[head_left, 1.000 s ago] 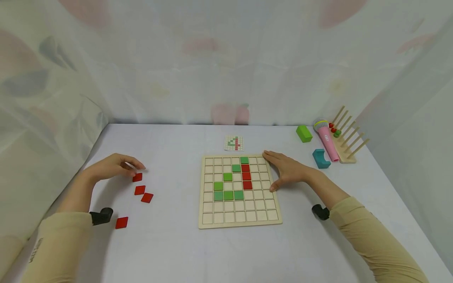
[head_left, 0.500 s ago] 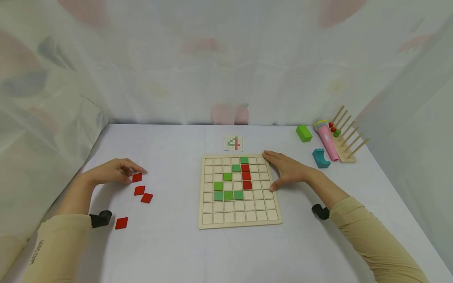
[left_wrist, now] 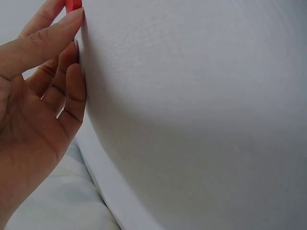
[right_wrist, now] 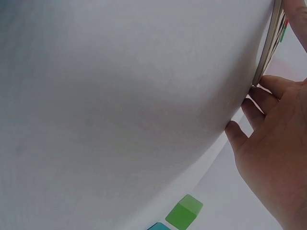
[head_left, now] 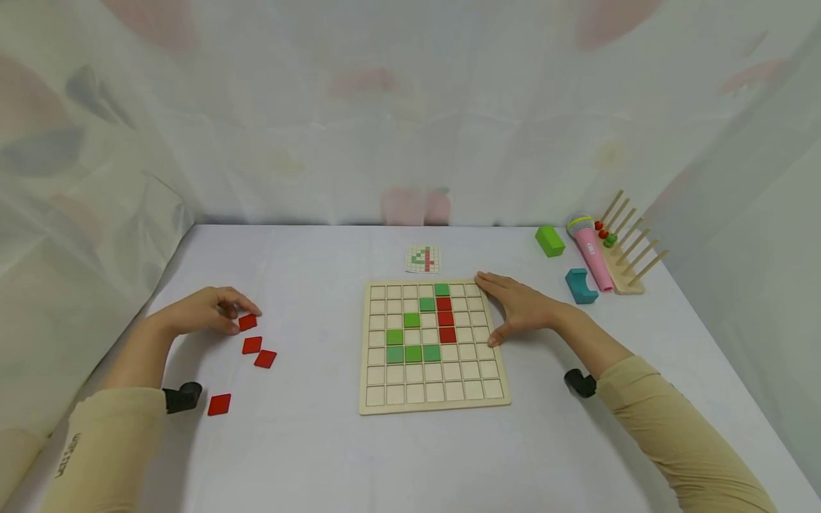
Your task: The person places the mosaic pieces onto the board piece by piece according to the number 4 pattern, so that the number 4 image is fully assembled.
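Note:
At the left of the table my left hand (head_left: 208, 311) pinches a red square tile (head_left: 247, 323) between thumb and index finger. In the left wrist view that tile (left_wrist: 73, 5) shows at the top, the thumb tip against it and the other fingers curled below. Two more red tiles (head_left: 252, 345) lie just nearer, and a lone one (head_left: 219, 404) lies close to the sleeve. My right hand (head_left: 518, 305) rests with spread fingers along the right edge of a wooden grid board (head_left: 436, 409). Green tiles (head_left: 413, 353) and red tiles (head_left: 445, 318) sit in some of its cells.
Behind the board lies a small pattern card (head_left: 422, 259). Further right are a green block (head_left: 549, 241), a teal block (head_left: 580, 286), a pink toy microphone (head_left: 593, 256) and a wooden peg rack (head_left: 628, 278) with beads. A curtain (head_left: 288, 128) hangs behind the table.
My left hand has shifted slightly nearer, its thumb moving off to the near left side of the tile. The index finger has drawn in to the tile's far edge. The right hand stays put.

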Demonstrator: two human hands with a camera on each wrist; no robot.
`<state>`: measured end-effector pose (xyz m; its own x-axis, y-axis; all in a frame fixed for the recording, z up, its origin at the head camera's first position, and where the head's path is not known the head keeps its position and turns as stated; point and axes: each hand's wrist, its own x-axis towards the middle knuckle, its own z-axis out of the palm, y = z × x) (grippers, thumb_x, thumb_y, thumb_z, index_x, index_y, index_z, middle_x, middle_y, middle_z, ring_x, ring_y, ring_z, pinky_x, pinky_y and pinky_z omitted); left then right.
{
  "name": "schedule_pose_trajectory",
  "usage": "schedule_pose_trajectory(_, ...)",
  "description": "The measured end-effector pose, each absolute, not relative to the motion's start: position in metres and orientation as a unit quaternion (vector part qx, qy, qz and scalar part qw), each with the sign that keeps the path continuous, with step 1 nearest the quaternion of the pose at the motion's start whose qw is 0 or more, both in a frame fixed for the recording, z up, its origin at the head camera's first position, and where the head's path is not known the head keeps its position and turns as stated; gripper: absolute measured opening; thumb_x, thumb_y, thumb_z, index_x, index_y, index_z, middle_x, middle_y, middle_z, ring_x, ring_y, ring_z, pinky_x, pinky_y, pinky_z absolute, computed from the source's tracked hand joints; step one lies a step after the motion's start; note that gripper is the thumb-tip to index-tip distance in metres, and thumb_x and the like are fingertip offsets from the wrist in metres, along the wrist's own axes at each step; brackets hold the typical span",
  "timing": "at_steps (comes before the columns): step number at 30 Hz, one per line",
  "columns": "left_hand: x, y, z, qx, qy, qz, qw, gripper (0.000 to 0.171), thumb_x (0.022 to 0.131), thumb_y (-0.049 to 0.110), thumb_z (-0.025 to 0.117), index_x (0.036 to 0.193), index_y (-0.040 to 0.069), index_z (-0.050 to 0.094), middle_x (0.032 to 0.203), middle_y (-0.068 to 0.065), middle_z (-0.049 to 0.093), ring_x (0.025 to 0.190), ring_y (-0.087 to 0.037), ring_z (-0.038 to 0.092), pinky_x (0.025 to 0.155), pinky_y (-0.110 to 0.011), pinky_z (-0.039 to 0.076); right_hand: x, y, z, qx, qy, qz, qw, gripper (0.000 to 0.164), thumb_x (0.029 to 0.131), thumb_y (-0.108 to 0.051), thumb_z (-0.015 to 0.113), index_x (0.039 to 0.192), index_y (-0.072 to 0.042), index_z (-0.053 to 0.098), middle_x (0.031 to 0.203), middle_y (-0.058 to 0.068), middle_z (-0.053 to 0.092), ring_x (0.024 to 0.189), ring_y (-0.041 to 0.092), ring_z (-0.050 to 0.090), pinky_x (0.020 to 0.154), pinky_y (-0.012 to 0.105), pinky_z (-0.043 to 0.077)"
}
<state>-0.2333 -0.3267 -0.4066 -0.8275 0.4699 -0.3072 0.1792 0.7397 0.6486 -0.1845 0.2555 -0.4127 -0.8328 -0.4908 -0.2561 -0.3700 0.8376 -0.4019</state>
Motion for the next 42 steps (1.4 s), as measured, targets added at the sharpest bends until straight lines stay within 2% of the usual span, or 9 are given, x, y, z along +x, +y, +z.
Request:
schedule_pose_trajectory(10, -0.237, -0.320, -0.405, 0.159, 0.920, 0.268, 0.239, 0.029, 0.083, 0.013, 0.075, 0.110, 0.006, 0.066, 0.100, -0.008, 0.062, 0.093, -0.015, 0.051, 0.074, -0.024, 0.046, -0.186, 0.256, -0.413, -0.231, 0.941, -0.173, 0.176, 0.123, 0.066, -0.055, 0.084, 0.157, -0.004, 0.019, 0.166, 0.015, 0.017, 0.154, 0.039, 0.015, 0.121, 0.061, 0.020)
schedule_pose_trajectory(15, -0.238, -0.317, -0.406, 0.144, 0.926, 0.265, 0.226, 0.028, 0.078, 0.015, 0.079, 0.099, 0.005, 0.062, 0.097, -0.007, 0.066, 0.087, -0.014, 0.055, 0.074, -0.026, 0.046, -0.186, 0.256, -0.414, -0.231, 0.942, -0.172, 0.175, 0.124, 0.065, -0.055, 0.084, 0.157, -0.004, 0.019, 0.166, 0.016, 0.017, 0.154, 0.040, 0.016, 0.121, 0.062, 0.021)
schedule_pose_trajectory(20, -0.239, -0.313, -0.403, 0.145, 0.926, 0.275, 0.217, 0.028, 0.077, 0.017, 0.081, 0.092, 0.004, 0.060, 0.089, -0.004, 0.066, 0.080, -0.011, 0.053, 0.070, -0.025, 0.044, -0.185, 0.256, -0.413, -0.227, 0.942, -0.173, 0.176, 0.123, 0.065, -0.054, 0.084, 0.157, -0.004, 0.019, 0.166, 0.015, 0.017, 0.154, 0.038, 0.015, 0.121, 0.061, 0.021)
schedule_pose_trajectory(26, -0.239, -0.300, -0.396, 0.148, 0.923, 0.280, 0.220, 0.022, 0.085, 0.022, 0.076, 0.094, 0.007, 0.063, 0.088, -0.004, 0.064, 0.082, -0.011, 0.052, 0.071, -0.026, 0.043, -0.185, 0.256, -0.414, -0.231, 0.941, -0.175, 0.173, 0.123, 0.066, -0.054, 0.084, 0.157, -0.003, 0.020, 0.166, 0.017, 0.018, 0.153, 0.041, 0.017, 0.120, 0.063, 0.022)
schedule_pose_trajectory(31, -0.237, -0.273, -0.390, 0.172, 0.927, 0.269, 0.197, 0.017, 0.089, 0.020, 0.071, 0.098, 0.008, 0.064, 0.094, -0.006, 0.066, 0.089, -0.017, 0.055, 0.075, -0.029, 0.045, -0.185, 0.257, -0.413, -0.232, 0.942, -0.175, 0.170, 0.123, 0.066, -0.055, 0.083, 0.157, -0.002, 0.020, 0.166, 0.018, 0.018, 0.153, 0.041, 0.016, 0.120, 0.062, 0.021)
schedule_pose_trajectory(37, -0.236, -0.238, -0.383, 0.198, 0.928, 0.266, 0.171, 0.013, 0.089, 0.012, 0.068, 0.101, 0.007, 0.067, 0.097, -0.007, 0.068, 0.094, -0.022, 0.061, 0.078, -0.029, 0.048, -0.184, 0.256, -0.412, -0.232, 0.942, -0.171, 0.171, 0.122, 0.066, -0.055, 0.083, 0.157, -0.003, 0.020, 0.166, 0.017, 0.018, 0.153, 0.040, 0.016, 0.120, 0.062, 0.021)
schedule_pose_trajectory(42, -0.233, -0.210, -0.379, 0.206, 0.921, 0.285, 0.167, 0.012, 0.088, 0.010, 0.068, 0.100, 0.007, 0.068, 0.095, -0.008, 0.068, 0.088, -0.019, 0.063, 0.076, -0.029, 0.049, -0.184, 0.255, -0.411, -0.227, 0.942, -0.173, 0.176, 0.123, 0.066, -0.055, 0.084, 0.157, -0.004, 0.019, 0.166, 0.016, 0.017, 0.154, 0.039, 0.015, 0.121, 0.061, 0.020)
